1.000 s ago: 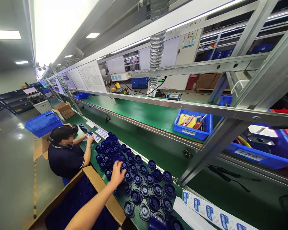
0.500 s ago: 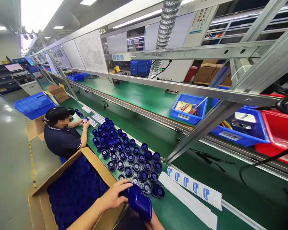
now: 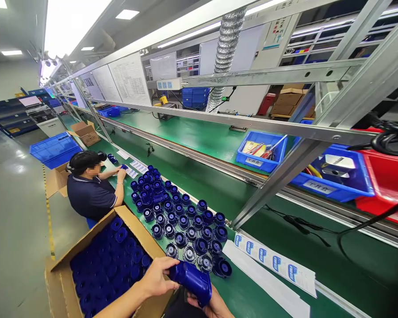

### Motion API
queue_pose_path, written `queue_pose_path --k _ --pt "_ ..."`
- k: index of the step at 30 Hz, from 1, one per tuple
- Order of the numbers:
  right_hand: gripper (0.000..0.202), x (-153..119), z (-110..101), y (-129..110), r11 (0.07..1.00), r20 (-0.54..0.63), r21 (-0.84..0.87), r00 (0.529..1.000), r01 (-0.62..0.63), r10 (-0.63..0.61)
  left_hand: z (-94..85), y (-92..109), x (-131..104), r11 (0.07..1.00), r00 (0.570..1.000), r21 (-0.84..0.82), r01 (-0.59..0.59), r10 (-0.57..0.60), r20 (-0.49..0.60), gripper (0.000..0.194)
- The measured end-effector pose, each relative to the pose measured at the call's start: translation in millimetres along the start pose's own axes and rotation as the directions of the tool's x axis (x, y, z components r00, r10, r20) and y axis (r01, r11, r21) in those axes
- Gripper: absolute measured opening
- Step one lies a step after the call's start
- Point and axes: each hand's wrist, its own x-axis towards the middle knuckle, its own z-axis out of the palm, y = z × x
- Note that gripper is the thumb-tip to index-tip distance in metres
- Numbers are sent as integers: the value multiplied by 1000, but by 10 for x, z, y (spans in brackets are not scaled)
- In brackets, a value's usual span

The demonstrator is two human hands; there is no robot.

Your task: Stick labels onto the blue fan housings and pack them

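Note:
A glossy dark blue plastic part (image 3: pixel 193 280) is held between both hands at the bottom centre. My left hand (image 3: pixel 159 276) grips its left end, thumb and fingers closed round it. Under the right end, my right hand (image 3: pixel 212 302) holds it, its fingers partly hidden by the part. Beyond the hands, many round blue parts (image 3: pixel 183 222) stand in rows on the green bench (image 3: pixel 252 291). An open cardboard box (image 3: pixel 141 234) filled with blue parts is left of my hands.
Sheets of blue-and-white labels (image 3: pixel 275 263) lie on the right of the bench. A person (image 3: pixel 91 194) sits at the left with a small blue part. Metal frame bars (image 3: pixel 272 181) cross ahead, near blue bins (image 3: pixel 261 150) and a red bin (image 3: pixel 384 181).
The blue part has turned to lie flatter between the hands, and more of my right hand's fingers shows beneath it. The whole view has shifted slightly.

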Motion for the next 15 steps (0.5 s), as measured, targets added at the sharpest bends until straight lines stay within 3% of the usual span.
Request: queue_pose_path --k 4,7,10,12,15 --pt "53 18 -182 97 991 -21 117 997 -73 76 30 20 4 998 995 52 30 -35 96 76" --pt "48 59 -216 76 983 -85 179 995 -35 50 173 18 4 985 997 159 74 -78 17 74" --pt "45 58 -114 -17 986 -106 158 994 46 -29 242 -11 33 968 997 241 75 -67 -43 73" --pt "41 -44 -51 -81 986 -47 145 996 78 -72 250 -24 59 956 999 293 1 13 -44 69" --pt "31 -402 -122 -154 963 9 196 982 184 -189 300 10 179 918 959 305 -255 279 -39 56"
